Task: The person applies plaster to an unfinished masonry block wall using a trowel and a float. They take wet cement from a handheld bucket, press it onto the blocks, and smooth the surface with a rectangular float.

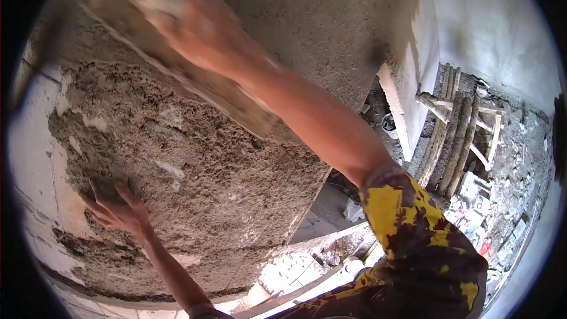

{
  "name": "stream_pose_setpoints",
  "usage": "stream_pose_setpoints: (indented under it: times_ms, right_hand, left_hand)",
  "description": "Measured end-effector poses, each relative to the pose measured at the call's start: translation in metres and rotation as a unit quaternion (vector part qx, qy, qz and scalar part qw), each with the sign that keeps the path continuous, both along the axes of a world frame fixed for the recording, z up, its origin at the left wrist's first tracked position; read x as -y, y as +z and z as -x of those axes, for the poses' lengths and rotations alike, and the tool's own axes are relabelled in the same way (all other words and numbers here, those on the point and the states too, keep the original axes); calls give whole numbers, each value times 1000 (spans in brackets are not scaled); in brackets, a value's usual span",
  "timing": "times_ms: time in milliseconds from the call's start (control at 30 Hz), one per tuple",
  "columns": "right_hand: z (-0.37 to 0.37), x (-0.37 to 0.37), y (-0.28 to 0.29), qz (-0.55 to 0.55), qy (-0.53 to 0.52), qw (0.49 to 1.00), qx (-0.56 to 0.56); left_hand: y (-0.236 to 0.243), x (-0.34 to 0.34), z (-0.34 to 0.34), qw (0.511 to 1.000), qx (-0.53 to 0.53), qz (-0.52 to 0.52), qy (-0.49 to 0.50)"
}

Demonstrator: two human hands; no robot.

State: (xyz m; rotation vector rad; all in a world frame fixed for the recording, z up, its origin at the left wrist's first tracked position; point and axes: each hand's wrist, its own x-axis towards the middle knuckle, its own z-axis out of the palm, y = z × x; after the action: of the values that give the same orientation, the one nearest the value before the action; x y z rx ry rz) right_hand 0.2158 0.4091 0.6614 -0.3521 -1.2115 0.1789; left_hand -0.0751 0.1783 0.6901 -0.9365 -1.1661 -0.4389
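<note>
One-handed grip on wooden float (182, 72), by right hand (204, 34).
Slanting upper left to lower right, well beyond spread left hand (122, 211).

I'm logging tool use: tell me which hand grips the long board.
The right hand: it grips the long board, while the left hand is at rough mortar.

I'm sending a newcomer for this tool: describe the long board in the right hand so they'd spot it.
Start with the large surface coated in rough brown material, left of centre. Across its upper part, held by the right hand, a long wooden-looking board slants down rightward. Its straight edge sets it apart from the lumpy coating below it.
</note>
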Motion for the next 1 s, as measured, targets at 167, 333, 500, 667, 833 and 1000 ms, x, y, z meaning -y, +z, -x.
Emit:
stream_pose_setpoints:
  times_ms: [167, 333, 500, 667, 833, 1000]
  right_hand:
    - [-3, -16, -1, 28, -136, 990, -21]
    - [-12, 6, -91, 169, -27, 985, -19]
    - [-18, 6, -203, 280, -63, 958, -25]
    - [-17, 13, -302, 365, 6, 928, -75]
    - [-1, -3, -450, 355, -121, 922, -96]
    - [7, 20, -522, 456, 6, 873, -174]
  left_hand:
    - [1, 8, 20, 997, -6, 22, 67]
    - [1, 8, 16, 999, -21, 13, 38]
    - [5, 2, 29, 998, -45, 12, 48]
    - [4, 7, 32, 995, -68, 9, 68]
    - [-1, 2, 16, 997, -43, 16, 64]
    - [16, 12, 74, 987, -110, -15, 118]
